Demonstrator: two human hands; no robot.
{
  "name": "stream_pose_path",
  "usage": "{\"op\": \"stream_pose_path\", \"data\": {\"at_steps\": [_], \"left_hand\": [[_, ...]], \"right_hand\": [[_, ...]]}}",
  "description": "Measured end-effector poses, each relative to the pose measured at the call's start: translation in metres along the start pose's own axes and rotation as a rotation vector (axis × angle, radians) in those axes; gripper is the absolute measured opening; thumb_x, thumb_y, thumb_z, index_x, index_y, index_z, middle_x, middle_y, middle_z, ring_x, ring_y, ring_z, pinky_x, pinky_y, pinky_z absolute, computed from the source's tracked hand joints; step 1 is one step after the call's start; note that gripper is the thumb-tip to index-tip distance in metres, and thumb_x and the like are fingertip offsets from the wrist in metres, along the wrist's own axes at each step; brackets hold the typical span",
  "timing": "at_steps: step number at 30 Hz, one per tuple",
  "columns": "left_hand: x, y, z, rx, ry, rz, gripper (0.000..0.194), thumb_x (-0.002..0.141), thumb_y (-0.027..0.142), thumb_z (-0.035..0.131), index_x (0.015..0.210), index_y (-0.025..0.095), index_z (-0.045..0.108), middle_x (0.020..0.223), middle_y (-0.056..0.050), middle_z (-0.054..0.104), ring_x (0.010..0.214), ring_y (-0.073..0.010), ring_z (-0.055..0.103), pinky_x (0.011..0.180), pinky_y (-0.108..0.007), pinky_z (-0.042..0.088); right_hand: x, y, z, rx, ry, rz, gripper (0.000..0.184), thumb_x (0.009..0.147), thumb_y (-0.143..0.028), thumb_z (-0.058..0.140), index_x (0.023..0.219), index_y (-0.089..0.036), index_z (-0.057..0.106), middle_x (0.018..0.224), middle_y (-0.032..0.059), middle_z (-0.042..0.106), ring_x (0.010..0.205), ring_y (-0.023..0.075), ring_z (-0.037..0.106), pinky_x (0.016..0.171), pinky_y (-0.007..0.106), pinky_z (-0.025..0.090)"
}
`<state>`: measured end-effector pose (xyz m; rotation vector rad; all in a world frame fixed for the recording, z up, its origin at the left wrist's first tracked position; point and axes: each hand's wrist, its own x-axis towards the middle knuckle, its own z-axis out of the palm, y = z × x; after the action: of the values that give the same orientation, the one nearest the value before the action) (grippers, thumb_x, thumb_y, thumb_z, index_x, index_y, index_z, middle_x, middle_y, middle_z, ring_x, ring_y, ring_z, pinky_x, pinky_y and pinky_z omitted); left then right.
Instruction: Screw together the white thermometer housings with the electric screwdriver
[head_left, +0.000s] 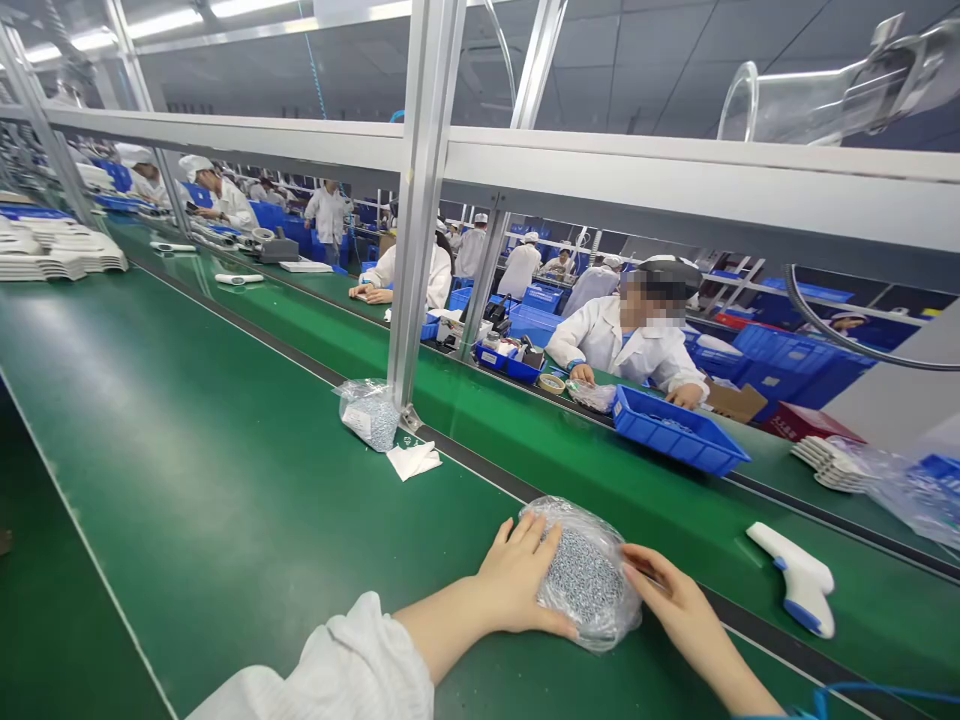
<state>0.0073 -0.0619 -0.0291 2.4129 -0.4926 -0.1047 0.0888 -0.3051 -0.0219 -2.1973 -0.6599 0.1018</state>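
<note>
A clear plastic bag of small metal screws (586, 575) lies on the green belt (225, 480) in front of me. My left hand (517, 590) lies flat against the bag's left side, fingers spread over it. On the right side, my right hand (671, 600) touches the bag with its fingertips. Both hands press the bag from either side; it rests on the belt.
A second bag of screws (369, 412) and a white cloth (414, 460) lie by the aluminium post (416, 210). A white and blue handheld thermometer (799, 580) lies to the right. A blue tray (679, 430) and a seated worker (637, 345) are across the belt. White trays (52, 250) are stacked far left.
</note>
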Motion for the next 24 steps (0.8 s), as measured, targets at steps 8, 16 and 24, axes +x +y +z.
{"op": "stream_pose_path", "data": {"at_steps": [8, 16, 24], "left_hand": [[0.001, 0.0, 0.002, -0.005, 0.015, 0.006, 0.112, 0.059, 0.076, 0.049, 0.141, 0.016, 0.001, 0.147, -0.015, 0.005, 0.134, -0.0319, -0.001, 0.106, -0.055, 0.008], [0.002, -0.001, 0.002, -0.051, 0.032, 0.032, 0.115, 0.056, 0.074, 0.055, 0.141, 0.018, 0.001, 0.147, -0.013, 0.006, 0.134, -0.0306, 0.002, 0.109, -0.05, 0.012], [0.002, 0.001, 0.002, -0.047, 0.025, 0.028, 0.114, 0.056, 0.073, 0.057, 0.141, 0.018, 0.003, 0.147, -0.014, 0.006, 0.134, -0.0308, 0.001, 0.108, -0.05, 0.012]], "right_hand": [[0.01, -0.03, 0.03, -0.334, -0.215, -0.225, 0.011, 0.086, -0.016, 0.049, 0.093, -0.012, 0.056, 0.094, 0.0056, 0.046, 0.088, 0.0219, 0.045, 0.079, 0.036, 0.039], [0.026, -0.071, 0.032, -0.604, -0.331, -0.12, 0.017, 0.086, 0.0, 0.059, 0.099, -0.011, 0.055, 0.097, 0.0056, 0.044, 0.09, 0.0219, 0.045, 0.078, 0.033, 0.044], [0.011, -0.059, 0.032, -0.662, -0.402, -0.11, 0.019, 0.082, 0.007, 0.06, 0.09, -0.011, 0.057, 0.089, 0.0018, 0.045, 0.078, 0.0176, 0.047, 0.073, 0.029, 0.044]]}}
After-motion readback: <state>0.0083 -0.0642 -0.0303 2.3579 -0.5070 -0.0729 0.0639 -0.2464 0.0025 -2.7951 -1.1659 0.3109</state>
